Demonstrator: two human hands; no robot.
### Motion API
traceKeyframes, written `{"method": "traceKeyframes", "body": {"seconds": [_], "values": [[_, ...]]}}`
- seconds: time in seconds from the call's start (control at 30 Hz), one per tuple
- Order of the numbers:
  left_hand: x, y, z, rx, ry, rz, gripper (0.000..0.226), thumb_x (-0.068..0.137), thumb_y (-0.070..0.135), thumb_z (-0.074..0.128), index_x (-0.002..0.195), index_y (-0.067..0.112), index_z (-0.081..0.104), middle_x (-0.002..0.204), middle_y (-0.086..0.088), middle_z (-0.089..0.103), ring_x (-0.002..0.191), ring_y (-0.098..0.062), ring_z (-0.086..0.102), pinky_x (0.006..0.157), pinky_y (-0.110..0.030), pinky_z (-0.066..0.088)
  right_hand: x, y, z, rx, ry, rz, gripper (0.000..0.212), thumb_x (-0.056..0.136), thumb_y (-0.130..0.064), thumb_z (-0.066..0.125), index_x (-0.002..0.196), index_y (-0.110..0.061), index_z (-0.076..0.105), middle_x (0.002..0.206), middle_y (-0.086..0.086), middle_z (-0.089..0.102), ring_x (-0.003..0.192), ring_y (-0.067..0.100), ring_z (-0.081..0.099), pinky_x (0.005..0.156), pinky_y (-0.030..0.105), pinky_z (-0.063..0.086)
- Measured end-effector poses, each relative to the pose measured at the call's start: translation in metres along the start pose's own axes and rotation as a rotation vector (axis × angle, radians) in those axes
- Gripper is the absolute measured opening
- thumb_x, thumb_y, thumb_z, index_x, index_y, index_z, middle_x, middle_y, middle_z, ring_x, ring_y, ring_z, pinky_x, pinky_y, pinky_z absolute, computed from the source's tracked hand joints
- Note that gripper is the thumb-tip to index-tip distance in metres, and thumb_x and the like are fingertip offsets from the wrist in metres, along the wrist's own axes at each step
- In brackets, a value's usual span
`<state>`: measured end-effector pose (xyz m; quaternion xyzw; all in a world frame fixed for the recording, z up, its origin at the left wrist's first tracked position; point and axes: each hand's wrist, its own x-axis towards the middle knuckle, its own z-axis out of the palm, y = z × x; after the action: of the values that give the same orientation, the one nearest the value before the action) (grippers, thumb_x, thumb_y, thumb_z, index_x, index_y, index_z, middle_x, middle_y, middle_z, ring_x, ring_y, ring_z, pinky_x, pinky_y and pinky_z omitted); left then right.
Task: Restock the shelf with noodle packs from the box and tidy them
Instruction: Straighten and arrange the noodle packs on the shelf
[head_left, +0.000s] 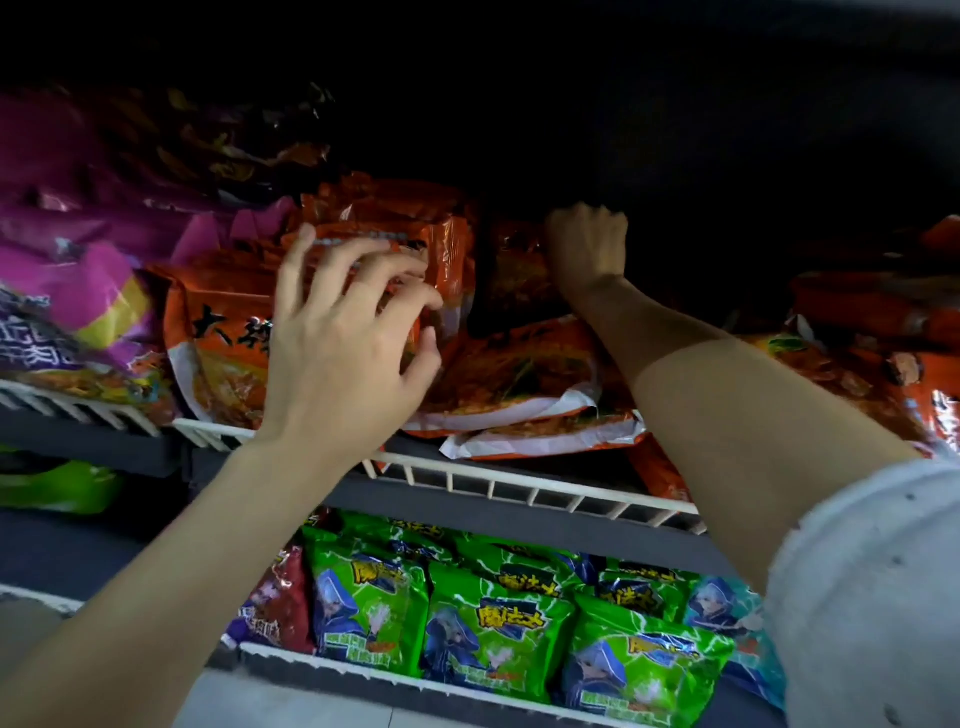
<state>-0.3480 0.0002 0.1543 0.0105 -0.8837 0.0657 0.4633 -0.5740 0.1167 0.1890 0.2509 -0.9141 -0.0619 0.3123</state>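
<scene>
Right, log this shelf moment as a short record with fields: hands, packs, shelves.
left hand: fingers spread, resting on the front of the orange noodle packs, not closed around one
right hand: reached deep into the dark back of the shelf, fingers curled on an orange pack standing there
upper shelf: white wire rail; orange packs lean and lie untidily, purple packs on the left
lower shelf: green packs standing in rows
box: not in view
</scene>
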Motion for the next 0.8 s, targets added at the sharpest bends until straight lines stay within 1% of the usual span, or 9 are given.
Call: {"method": "traceKeyframes", "body": {"seconds": [0.1, 0.17, 0.23, 0.3, 0.4, 0.53, 0.6, 0.67, 0.8], "values": [[-0.001, 0.000, 0.006, -0.006, -0.039, -0.024, 0.020, 0.082, 0.023, 0.055, 0.096, 0.016, 0.068, 0.112, -0.002, 0.064, 0.113, -0.028, 0.052, 0.108, -0.049, 0.026, 0.003, -0.003, 0.004, 0.109, -0.024, 0.146, 0.028, 0.098, -0.005, 0.038, 0.118, -0.005, 0.057, 0.115, 0.014, 0.063, 0.105, 0.032, 0.061, 0.078, 0.036, 0.043], [0.001, 0.000, 0.007, -0.012, -0.044, -0.040, 0.021, 0.082, 0.022, 0.054, 0.096, 0.016, 0.068, 0.112, -0.003, 0.064, 0.111, -0.029, 0.053, 0.104, -0.048, 0.030, 0.000, -0.006, 0.007, 0.259, -0.091, 0.238, 0.043, 0.098, -0.023, 0.044, 0.137, -0.007, 0.036, 0.132, 0.016, 0.050, 0.116, 0.034, 0.053, 0.087, 0.040, 0.044], [0.002, -0.001, 0.007, -0.011, -0.050, -0.047, 0.021, 0.082, 0.022, 0.054, 0.097, 0.016, 0.068, 0.112, -0.003, 0.064, 0.110, -0.029, 0.053, 0.103, -0.046, 0.030, -0.009, -0.007, 0.006, 0.323, -0.161, 0.163, 0.063, 0.094, -0.037, 0.051, 0.144, -0.011, 0.022, 0.139, 0.017, 0.039, 0.121, 0.036, 0.047, 0.088, 0.042, 0.043], [0.003, -0.001, 0.007, -0.002, -0.056, -0.043, 0.020, 0.081, 0.021, 0.054, 0.096, 0.016, 0.068, 0.112, -0.003, 0.063, 0.109, -0.029, 0.052, 0.103, -0.045, 0.029, -0.019, -0.006, 0.001, 0.248, -0.140, -0.037, 0.060, 0.095, -0.036, 0.049, 0.145, -0.015, 0.023, 0.144, 0.017, 0.032, 0.128, 0.036, 0.039, 0.090, 0.044, 0.042], [0.003, -0.002, 0.008, 0.005, -0.066, -0.049, 0.021, 0.081, 0.020, 0.053, 0.097, 0.016, 0.067, 0.112, -0.003, 0.063, 0.109, -0.029, 0.053, 0.103, -0.046, 0.030, -0.019, -0.004, 0.002, 0.006, -0.250, -0.275, 0.067, 0.094, -0.036, 0.049, 0.151, -0.024, 0.016, 0.157, 0.008, 0.011, 0.145, 0.032, 0.008, 0.110, 0.059, 0.021], [0.003, -0.001, 0.008, 0.010, -0.079, -0.044, 0.024, 0.081, 0.021, 0.053, 0.099, 0.016, 0.068, 0.112, -0.003, 0.063, 0.110, -0.029, 0.052, 0.104, -0.048, 0.030, -0.013, -0.004, 0.017, -0.127, -0.412, -0.282, 0.075, 0.096, -0.050, 0.040, 0.151, -0.030, -0.006, 0.160, 0.000, -0.012, 0.145, 0.026, -0.019, 0.113, 0.060, -0.004], [0.002, -0.001, 0.006, 0.021, -0.072, -0.034, 0.024, 0.083, 0.022, 0.052, 0.099, 0.016, 0.068, 0.112, -0.003, 0.063, 0.112, -0.028, 0.051, 0.108, -0.049, 0.025, -0.015, -0.002, 0.011, -0.029, -0.368, -0.290, 0.072, 0.096, -0.049, 0.037, 0.152, -0.028, -0.003, 0.160, 0.000, -0.009, 0.146, 0.025, -0.016, 0.116, 0.056, -0.005], [0.002, 0.003, 0.003, 0.012, -0.043, -0.012, 0.023, 0.086, 0.026, 0.053, 0.100, 0.015, 0.068, 0.113, -0.003, 0.064, 0.115, -0.026, 0.050, 0.114, -0.051, 0.016, -0.023, 0.001, -0.007, 0.123, -0.268, -0.316, 0.060, 0.099, -0.040, 0.037, 0.152, -0.025, 0.014, 0.160, 0.001, 0.005, 0.147, 0.025, -0.005, 0.118, 0.050, 0.001], [0.000, 0.025, -0.005, -0.124, -0.039, 0.118, 0.031, 0.091, 0.038, 0.054, 0.103, 0.014, 0.069, 0.108, -0.002, 0.067, 0.112, -0.023, 0.057, 0.117, -0.044, 0.013, -0.060, 0.019, -0.053, 0.419, -0.030, -0.239, 0.039, 0.100, -0.033, 0.039, 0.135, -0.022, 0.051, 0.140, 0.006, 0.047, 0.131, 0.030, 0.039, 0.103, 0.039, 0.034]]}}
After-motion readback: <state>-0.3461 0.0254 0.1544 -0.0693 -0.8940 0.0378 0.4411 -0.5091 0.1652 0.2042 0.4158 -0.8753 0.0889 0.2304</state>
